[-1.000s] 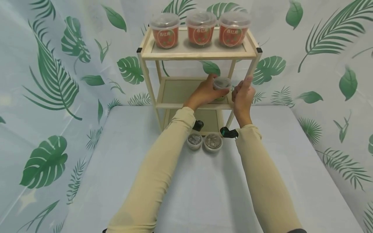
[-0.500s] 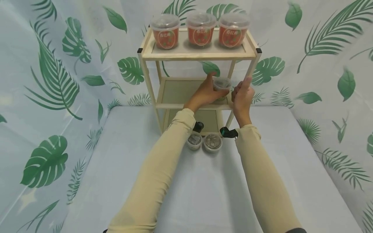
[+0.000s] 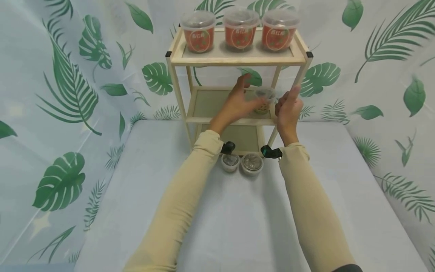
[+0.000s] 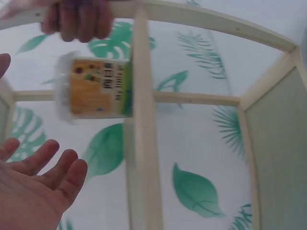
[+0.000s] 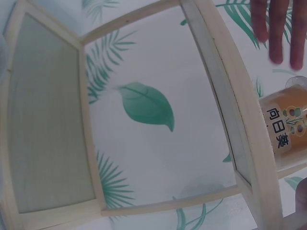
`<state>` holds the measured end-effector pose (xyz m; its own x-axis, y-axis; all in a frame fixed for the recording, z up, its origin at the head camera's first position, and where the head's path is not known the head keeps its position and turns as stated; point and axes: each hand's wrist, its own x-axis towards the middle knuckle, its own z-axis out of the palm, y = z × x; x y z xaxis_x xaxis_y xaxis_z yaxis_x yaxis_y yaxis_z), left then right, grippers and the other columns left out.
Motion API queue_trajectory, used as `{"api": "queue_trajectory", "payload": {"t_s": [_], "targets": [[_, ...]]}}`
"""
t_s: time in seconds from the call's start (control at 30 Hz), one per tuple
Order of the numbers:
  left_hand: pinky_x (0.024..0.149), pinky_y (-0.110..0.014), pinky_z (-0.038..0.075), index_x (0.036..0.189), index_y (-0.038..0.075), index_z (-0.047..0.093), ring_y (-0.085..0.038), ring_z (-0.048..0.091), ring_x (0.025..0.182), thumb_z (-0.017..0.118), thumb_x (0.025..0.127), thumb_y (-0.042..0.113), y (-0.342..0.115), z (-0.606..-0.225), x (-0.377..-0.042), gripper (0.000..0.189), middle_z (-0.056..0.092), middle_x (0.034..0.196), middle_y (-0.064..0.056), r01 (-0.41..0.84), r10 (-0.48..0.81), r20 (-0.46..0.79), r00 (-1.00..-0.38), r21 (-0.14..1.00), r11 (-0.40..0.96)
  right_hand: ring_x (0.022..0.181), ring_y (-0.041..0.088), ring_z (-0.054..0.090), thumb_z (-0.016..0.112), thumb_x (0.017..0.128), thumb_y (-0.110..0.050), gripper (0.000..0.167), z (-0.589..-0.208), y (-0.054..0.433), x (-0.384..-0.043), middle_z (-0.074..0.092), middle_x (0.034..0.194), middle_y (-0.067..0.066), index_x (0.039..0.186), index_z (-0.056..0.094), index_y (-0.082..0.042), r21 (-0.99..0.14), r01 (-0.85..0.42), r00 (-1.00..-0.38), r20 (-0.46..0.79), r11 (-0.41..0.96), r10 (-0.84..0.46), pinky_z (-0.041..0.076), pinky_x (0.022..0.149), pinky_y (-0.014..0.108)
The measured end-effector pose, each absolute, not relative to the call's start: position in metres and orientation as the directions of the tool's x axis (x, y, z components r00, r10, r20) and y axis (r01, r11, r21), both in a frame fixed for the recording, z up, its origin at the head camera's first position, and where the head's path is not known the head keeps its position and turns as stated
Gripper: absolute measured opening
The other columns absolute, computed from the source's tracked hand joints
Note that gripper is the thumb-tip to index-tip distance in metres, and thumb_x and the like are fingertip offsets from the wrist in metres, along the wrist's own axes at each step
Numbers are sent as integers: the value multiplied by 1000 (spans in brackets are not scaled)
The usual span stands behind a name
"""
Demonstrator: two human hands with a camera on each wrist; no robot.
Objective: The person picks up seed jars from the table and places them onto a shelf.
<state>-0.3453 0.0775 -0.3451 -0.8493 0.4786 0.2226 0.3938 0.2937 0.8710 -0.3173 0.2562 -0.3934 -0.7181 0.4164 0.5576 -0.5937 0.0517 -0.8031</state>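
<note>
A clear-lidded plastic cup (image 3: 263, 101) stands on the right part of the middle shelf (image 3: 217, 104); its orange label with sunflowers (image 4: 93, 88) shows in the left wrist view. My left hand (image 3: 234, 104) is just left of the cup with fingers spread, and a gap separates it from the cup in the left wrist view. My right hand (image 3: 289, 111) grips the right front post (image 3: 300, 77) of the wooden rack, thumb pointing up along it. In the right wrist view the cup (image 5: 285, 127) sits at the right edge, below the left hand's fingers (image 5: 276, 33).
Three red-labelled tubs (image 3: 240, 36) stand in a row on the top shelf (image 3: 234, 60). Two small lidded cups, a smaller one (image 3: 230, 162) and a larger one (image 3: 252, 164), stand on the white table (image 3: 231, 219) before the bottom shelf (image 3: 242, 136). A leaf-print cloth (image 3: 374, 87) hangs behind.
My left hand has let go of the cup; its fingers have spread and drawn back left. My right hand keeps its grip on the post. The head view has shifted slightly.
</note>
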Motion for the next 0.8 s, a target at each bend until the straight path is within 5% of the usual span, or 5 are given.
{"api": "queue_trajectory", "payload": {"t_s": [0.4, 0.8], "targets": [[112, -38, 43, 167, 13, 27, -18, 47, 141, 71, 101, 34, 43, -355, -303, 82, 48, 158, -9, 444, 429, 349, -833, 885, 143, 44, 4, 24, 26, 117, -29, 59, -393, 256, -321, 33, 49, -11, 59, 36, -23, -822, -569, -741, 520, 14, 426, 20, 43, 19], [109, -53, 44, 158, -1, 39, -30, 54, 132, 63, 106, 26, 26, -419, -276, 63, 56, 147, -22, 493, 335, 459, -823, 870, 20, 43, 4, 24, 26, 116, -30, 58, -394, 256, -321, 32, 50, -9, 60, 36, -22, -819, -574, -745, 522, 0, 416, 18, 43, 19]]}}
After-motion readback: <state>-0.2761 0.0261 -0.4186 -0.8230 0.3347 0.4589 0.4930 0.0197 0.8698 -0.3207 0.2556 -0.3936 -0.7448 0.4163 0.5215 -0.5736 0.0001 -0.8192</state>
